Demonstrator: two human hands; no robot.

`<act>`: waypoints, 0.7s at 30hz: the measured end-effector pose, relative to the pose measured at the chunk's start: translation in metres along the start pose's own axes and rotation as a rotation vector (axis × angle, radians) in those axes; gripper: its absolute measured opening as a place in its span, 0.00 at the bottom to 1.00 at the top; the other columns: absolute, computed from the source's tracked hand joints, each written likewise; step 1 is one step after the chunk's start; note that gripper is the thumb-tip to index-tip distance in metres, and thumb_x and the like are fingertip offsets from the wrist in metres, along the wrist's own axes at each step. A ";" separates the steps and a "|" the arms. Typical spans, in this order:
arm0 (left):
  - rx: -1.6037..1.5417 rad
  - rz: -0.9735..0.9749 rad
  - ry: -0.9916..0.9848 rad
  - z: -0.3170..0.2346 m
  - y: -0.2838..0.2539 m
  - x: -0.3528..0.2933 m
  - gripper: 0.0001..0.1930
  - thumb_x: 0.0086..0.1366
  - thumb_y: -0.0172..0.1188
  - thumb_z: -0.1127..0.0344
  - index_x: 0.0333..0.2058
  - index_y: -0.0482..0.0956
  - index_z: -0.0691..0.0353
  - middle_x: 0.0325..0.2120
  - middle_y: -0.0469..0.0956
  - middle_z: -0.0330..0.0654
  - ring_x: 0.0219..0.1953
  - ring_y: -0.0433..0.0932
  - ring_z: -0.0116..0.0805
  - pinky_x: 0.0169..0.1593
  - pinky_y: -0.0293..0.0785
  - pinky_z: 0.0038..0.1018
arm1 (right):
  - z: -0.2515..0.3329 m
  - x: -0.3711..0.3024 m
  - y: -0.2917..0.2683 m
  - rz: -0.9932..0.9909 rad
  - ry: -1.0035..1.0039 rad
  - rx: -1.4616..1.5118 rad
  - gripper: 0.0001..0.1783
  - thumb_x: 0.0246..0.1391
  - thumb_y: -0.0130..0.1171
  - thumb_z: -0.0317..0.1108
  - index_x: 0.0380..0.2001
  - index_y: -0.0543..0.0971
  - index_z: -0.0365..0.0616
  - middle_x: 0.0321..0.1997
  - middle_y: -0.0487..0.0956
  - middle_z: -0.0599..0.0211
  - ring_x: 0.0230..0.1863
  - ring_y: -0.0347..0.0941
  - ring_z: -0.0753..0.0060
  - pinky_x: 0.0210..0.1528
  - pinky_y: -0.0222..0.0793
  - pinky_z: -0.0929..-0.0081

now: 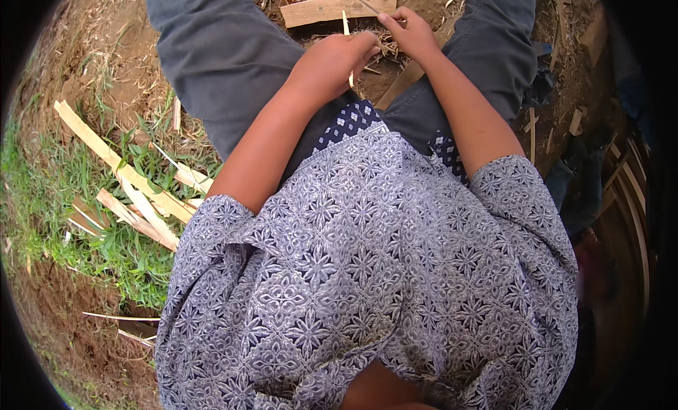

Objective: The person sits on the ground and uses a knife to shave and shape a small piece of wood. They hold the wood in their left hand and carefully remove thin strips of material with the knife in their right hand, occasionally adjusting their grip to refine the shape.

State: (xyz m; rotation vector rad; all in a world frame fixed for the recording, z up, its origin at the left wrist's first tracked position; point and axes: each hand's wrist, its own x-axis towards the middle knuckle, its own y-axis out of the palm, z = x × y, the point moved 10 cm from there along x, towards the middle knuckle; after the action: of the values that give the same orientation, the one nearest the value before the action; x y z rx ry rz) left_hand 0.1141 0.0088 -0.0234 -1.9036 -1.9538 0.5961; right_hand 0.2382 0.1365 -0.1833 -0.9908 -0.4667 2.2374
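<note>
My left hand (337,62) is closed round a narrow pale wooden strip (345,21), which stands out above and below the fist between my knees. My right hand (412,34) is just beyond it to the right, fingers closed on a thin grey blade-like tool (367,4); its handle is hidden in the grip. The blade points away to the left, over a flat piece of wood (318,11) on the ground. Strip and blade look apart from each other.
Split wooden strips (134,177) lie on the grass (134,265) at my left. Shavings (385,46) litter the brown soil between my legs. At the right edge are long bent strips (628,191), dark cloth-like shapes and a crumpled dark item (540,85).
</note>
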 end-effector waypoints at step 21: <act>0.035 0.117 -0.066 0.003 0.009 0.000 0.09 0.64 0.60 0.73 0.42 0.77 0.61 0.22 0.77 0.47 0.27 0.78 0.49 0.32 0.72 0.41 | -0.001 0.003 0.008 0.039 0.033 -0.239 0.27 0.57 0.65 0.63 0.43 0.85 0.50 0.38 0.86 0.65 0.40 0.82 0.65 0.44 0.76 0.64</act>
State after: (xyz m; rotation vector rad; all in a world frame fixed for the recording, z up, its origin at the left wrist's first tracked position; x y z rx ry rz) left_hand 0.1201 0.0089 -0.0309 -2.0111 -1.8684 0.7303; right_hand 0.2341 0.1330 -0.1896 -1.1645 -0.7188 2.2320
